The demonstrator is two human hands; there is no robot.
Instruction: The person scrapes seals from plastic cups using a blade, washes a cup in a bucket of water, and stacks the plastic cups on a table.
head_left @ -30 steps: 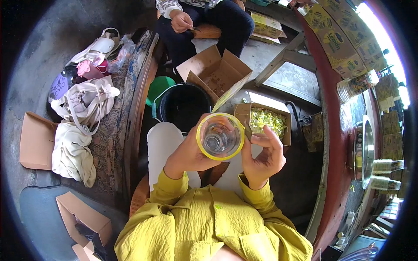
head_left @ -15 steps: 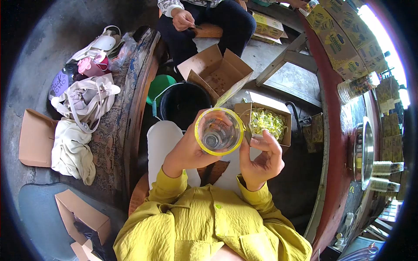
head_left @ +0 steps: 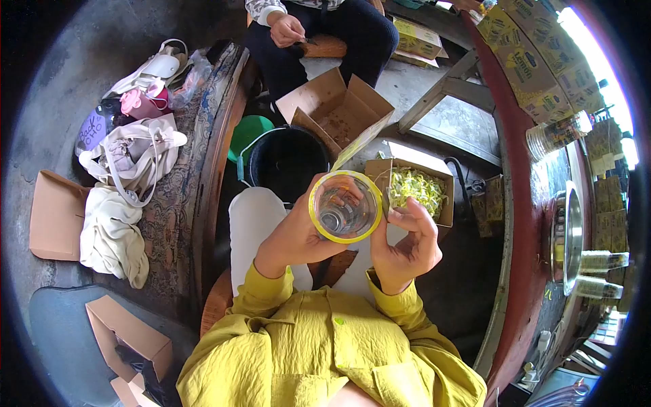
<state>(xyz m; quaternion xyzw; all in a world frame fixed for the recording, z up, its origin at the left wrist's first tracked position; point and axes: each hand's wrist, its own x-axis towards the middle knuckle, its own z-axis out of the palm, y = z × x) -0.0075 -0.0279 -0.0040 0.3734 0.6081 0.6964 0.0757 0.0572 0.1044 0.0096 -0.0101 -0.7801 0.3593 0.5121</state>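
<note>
My left hand is wrapped around a clear plastic cup, its mouth facing me and its yellow rim in view. Through the clear wall some of the fingers show. At the cup's right edge, my right hand has its thumb and fingers curled in a pinch around a small grey blade-like piece, its exact kind hard to make out. Just beyond the right hand stands a cardboard box holding many curly yellow-green strips.
Ahead are a black bucket, a green basin and an open carton. Another person's hand is at the top. A patterned bench with bags runs along the left; a red-edged counter with a metal bowl stands right.
The cup has shifted slightly to the right and down, closer to my right hand. My right fingers have moved a little lower at the rim. The other person's hand barely differs.
</note>
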